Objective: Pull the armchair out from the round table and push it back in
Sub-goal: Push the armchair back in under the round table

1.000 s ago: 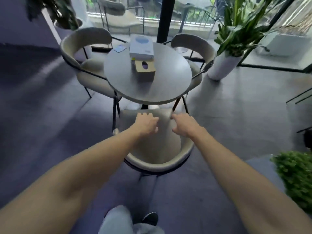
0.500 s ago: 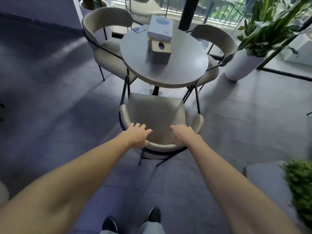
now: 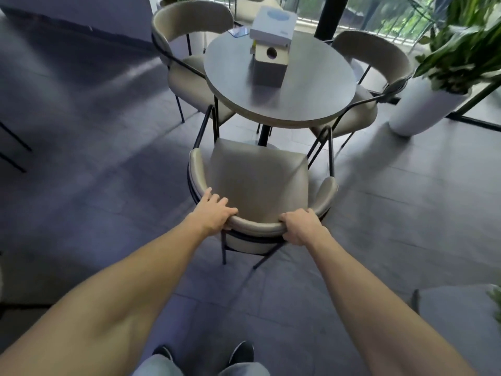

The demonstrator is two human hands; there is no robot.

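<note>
Two more beige chairs [image 3: 189, 44] [image 3: 379, 58], a stacked white box [image 3: 272, 24] and cardboard box [image 3: 269, 65], and a potted plant [image 3: 433, 104] at right.

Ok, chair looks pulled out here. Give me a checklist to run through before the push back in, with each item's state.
1. Left hand gripping the armchair backrest: ok.
2. Right hand gripping the same backrest: ok.
3. Seat out from under the round table: ok, whole seat visible in front of the edge.
4. Chair lined up with the gap between the left chair and the right chair: ok.
5. Front legs clear of the table pedestal: cannot tell, hidden by the seat.
6. Boxes away from the near table edge: ok.
</note>
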